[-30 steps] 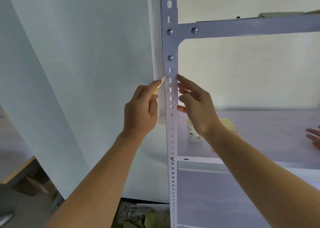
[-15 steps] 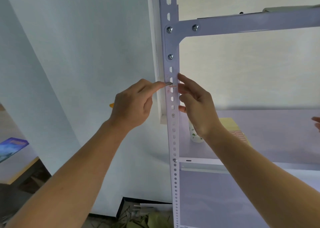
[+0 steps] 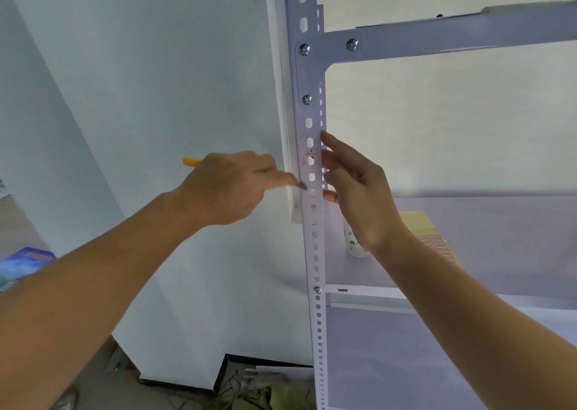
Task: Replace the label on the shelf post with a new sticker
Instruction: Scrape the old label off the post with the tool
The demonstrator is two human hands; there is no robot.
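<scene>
Head view
Post (image 3: 313, 238): white perforated upright, running top to bottom just right of frame centre, bolted to a beam (image 3: 452, 39) at upper right.
Label (image 3: 311, 153): only faint orange scraps and smudges show on the post face, around the holes at mid-height.
Left hand (image 3: 231, 188): centre of frame, fingers curled closed around a yellow-handled tool (image 3: 191, 161); the yellow end juts out left of the knuckles, a grey tip (image 3: 301, 186) pokes from the fingertips and touches the post's left edge, below the scraps. The hand is motion-blurred.
Right hand (image 3: 359, 197): open, fingers spread and straight, holding nothing; fingertips rest against the post's right edge, level with the scraps.
Shelf (image 3: 499, 238): right of frame, behind the right wrist, carrying a white cup (image 3: 354, 244) and a yellow box (image 3: 427, 235).
New sticker: cannot tell where it is.
</scene>
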